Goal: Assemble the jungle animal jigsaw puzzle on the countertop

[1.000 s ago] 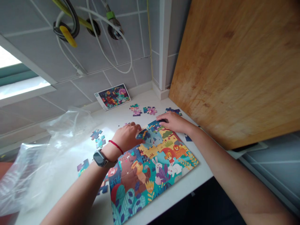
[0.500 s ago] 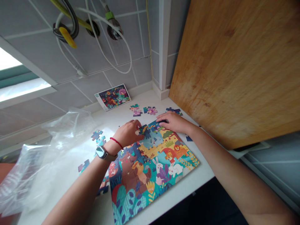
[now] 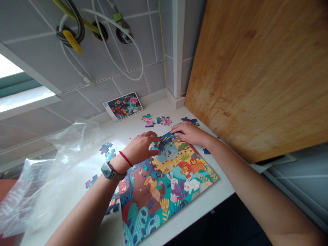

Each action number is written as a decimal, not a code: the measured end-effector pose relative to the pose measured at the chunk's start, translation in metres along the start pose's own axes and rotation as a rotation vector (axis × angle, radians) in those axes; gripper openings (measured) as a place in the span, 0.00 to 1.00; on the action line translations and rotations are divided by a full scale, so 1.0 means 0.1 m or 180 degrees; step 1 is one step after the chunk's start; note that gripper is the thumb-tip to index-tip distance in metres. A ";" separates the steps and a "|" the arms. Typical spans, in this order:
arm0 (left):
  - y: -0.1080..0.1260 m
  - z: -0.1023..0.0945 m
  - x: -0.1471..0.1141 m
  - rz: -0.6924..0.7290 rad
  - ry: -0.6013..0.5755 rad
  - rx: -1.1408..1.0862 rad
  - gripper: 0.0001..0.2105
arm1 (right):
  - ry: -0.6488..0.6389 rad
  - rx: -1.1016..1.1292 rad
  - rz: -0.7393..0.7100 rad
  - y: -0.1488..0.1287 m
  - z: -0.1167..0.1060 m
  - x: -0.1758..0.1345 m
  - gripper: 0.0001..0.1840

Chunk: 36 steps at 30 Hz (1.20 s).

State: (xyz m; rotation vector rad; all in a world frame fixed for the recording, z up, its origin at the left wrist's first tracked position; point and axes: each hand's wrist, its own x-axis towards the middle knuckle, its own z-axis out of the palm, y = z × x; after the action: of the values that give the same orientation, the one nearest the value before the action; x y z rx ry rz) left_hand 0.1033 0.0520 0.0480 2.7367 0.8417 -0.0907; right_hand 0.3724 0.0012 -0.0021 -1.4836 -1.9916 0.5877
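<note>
A colourful animal jigsaw puzzle [image 3: 153,191] lies on the white countertop, with a bear, rabbits, a lion and an elephant on it. My left hand [image 3: 140,147] hovers at its upper left part, thumb and fingers spread and nothing visible between them. It wears a red cord bracelet [image 3: 126,158] and a watch [image 3: 108,170]. Laid on the puzzle's far edge is my right hand [image 3: 188,132], fingers stretched out. Its palm side is hidden, and so is the puzzle surface beneath both hands.
Loose puzzle pieces lie behind the puzzle [image 3: 164,120], beside the wooden board [image 3: 256,75] and to the left [image 3: 105,147]. A reference picture card [image 3: 124,106] leans at the tiled wall. Clear plastic bags [image 3: 36,191] cover the left side. Cables [image 3: 139,58] hang above.
My left hand has opened and drawn back slightly to the left from the puzzle's upper edge, showing a gap between thumb and fingers. The right hand has stayed in place.
</note>
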 end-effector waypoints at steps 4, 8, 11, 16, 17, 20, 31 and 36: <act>0.06 0.02 -0.05 0.0237 -0.0282 0.0192 0.24 | -0.0002 0.0009 -0.0005 -0.02 -0.01 0.00 0.14; 0.08 0.06 -0.06 0.0307 -0.0461 0.0204 0.25 | -0.0055 -0.0042 0.0036 -0.05 -0.03 0.00 0.14; 0.11 0.06 -0.05 0.0269 -0.0505 0.0301 0.24 | -0.0133 -0.0141 0.0091 -0.07 -0.04 0.00 0.17; 0.15 0.07 -0.01 0.0139 -0.0339 0.0350 0.19 | -0.0148 -0.0201 0.0180 -0.08 -0.03 0.01 0.23; 0.14 0.08 0.00 0.0093 -0.0265 0.0293 0.17 | -0.0146 -0.0201 0.0193 -0.08 -0.03 0.01 0.23; 0.09 0.11 0.05 0.0020 -0.0042 0.0070 0.13 | -0.0149 -0.0206 0.0209 -0.07 -0.02 0.00 0.24; -0.03 0.12 0.11 -0.0264 0.0133 -0.0471 0.14 | 0.0408 0.0560 0.0723 0.04 -0.05 -0.03 0.28; -0.07 0.15 0.13 -0.0271 0.0204 -0.0593 0.14 | 0.0445 0.0503 0.0755 0.08 -0.03 -0.03 0.19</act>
State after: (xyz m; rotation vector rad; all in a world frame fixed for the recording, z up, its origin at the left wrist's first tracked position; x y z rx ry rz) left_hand 0.1102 0.0604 0.0299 2.5423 0.9343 0.0561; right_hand 0.3804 0.0005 -0.0061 -1.6265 -1.6372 0.7020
